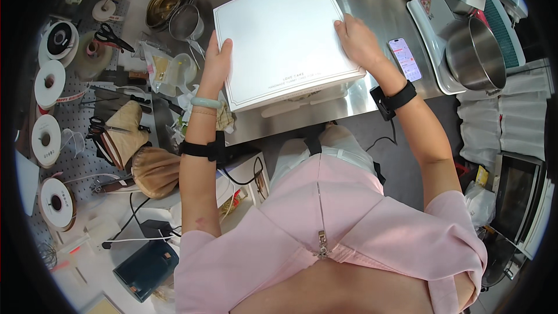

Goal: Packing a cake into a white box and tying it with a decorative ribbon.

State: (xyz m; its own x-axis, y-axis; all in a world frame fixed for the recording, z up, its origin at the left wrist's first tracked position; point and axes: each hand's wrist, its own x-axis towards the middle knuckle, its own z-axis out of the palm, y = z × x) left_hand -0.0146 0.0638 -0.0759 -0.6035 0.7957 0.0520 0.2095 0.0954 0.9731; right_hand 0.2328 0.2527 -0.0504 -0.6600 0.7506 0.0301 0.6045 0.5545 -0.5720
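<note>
A large white cake box with a thin printed border on its lid is at the steel table's near edge, in front of my body. My left hand grips its left side, thumb up along the lid's edge and the other fingers mostly hidden. On the opposite side my right hand holds the box, its thumb near the upper right edge. Below the lid's near edge, some of the box's lower part shows. Whether the box rests fully on the table cannot be told.
A phone with a lit screen lies right of the box on the steel table. Farther right, a steel pot stands on a scale-like white base. Sieves, plastic bags and scissors crowd the left, beside ribbon spools.
</note>
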